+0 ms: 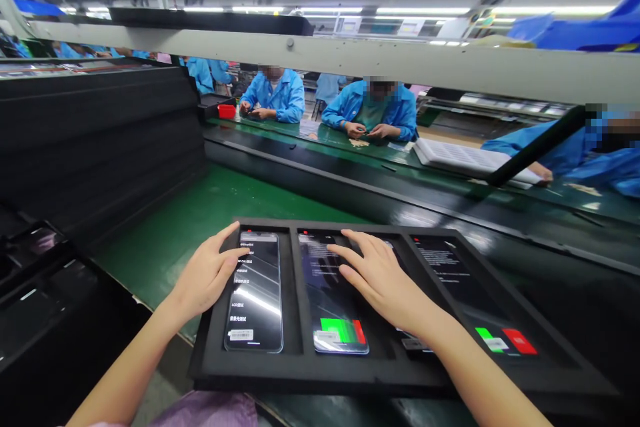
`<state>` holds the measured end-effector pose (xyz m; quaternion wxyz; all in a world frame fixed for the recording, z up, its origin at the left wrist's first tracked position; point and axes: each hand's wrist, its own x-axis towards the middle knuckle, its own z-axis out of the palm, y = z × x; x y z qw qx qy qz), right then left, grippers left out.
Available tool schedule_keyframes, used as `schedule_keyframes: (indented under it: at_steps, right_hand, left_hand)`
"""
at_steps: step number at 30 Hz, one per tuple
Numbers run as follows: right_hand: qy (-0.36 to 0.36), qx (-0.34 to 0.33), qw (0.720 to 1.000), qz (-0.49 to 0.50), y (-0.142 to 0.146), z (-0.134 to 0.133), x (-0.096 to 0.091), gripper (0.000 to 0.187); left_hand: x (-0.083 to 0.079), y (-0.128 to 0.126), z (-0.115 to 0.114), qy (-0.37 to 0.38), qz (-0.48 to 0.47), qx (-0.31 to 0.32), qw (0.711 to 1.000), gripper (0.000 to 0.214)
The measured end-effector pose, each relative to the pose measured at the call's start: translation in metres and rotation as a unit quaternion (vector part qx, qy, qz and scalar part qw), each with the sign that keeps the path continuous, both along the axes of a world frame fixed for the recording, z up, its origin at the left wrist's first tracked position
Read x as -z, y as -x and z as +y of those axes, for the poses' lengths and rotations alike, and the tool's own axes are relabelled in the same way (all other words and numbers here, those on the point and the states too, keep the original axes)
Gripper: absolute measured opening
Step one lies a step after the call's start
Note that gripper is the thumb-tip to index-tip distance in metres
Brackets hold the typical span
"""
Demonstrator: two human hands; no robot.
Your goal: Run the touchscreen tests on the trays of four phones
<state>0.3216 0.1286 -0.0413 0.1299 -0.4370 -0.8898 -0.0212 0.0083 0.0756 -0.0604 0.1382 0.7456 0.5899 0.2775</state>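
A black foam tray (260, 368) lies before me with several smartphones in its compartments. My left hand (207, 273) is at the leftmost phone (257, 300), one fingertip at the tray's far rim and another over the screen, which lists white lines of text. Fingers apart, my right hand (383, 273) reaches over the second phone (320, 287); whether its fingertips touch the glass I cannot tell. That screen has a green and a red block near its bottom. My right hand and forearm mostly hide a third phone (417, 345). A phone with green and red blocks (450, 280) lies at the right.
Black trays are stacked high (100, 140) on the left, with more trays (40, 307) below. A dark rail (310, 163) crosses beyond the green bench (225, 193). Several people in blue work across it, near a white tray (465, 157) and a red box (227, 111).
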Motion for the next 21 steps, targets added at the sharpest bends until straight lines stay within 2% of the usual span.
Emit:
schedule_keyframes:
  at_steps: [3,6,8,11,13,15,21]
  right_hand:
    - [-0.007,0.007,1.000,0.020,-0.004,0.000,0.000,0.045]
    - [-0.022,0.007,0.999,0.039,-0.009,-0.008,-0.001,0.043]
    - [-0.035,-0.007,0.998,0.052,-0.011,-0.021,0.000,0.040]
    - [-0.052,-0.051,0.995,0.069,-0.014,-0.044,0.005,0.035]
    - [-0.046,-0.075,0.994,0.070,-0.014,-0.057,0.010,0.034]
    - [-0.021,-0.084,0.994,0.060,-0.013,-0.066,0.013,0.034]
    - [0.053,-0.106,0.993,0.008,-0.001,-0.069,0.007,0.036]
  left_hand:
    - [0.001,-0.001,-0.001,0.009,-0.045,-0.006,0.999,0.053]
    - [0.006,-0.004,-0.006,0.037,-0.147,-0.027,0.988,0.046]
    - [0.011,-0.007,-0.013,0.060,-0.233,-0.036,0.970,0.044]
    - [0.018,-0.009,-0.027,0.108,-0.319,-0.029,0.941,0.071]
    - [0.020,-0.009,-0.037,0.144,-0.317,-0.018,0.937,0.082]
    - [0.021,-0.010,-0.044,0.157,-0.295,-0.013,0.942,0.083]
    - [0.020,-0.012,-0.048,0.128,-0.263,-0.023,0.956,0.078]
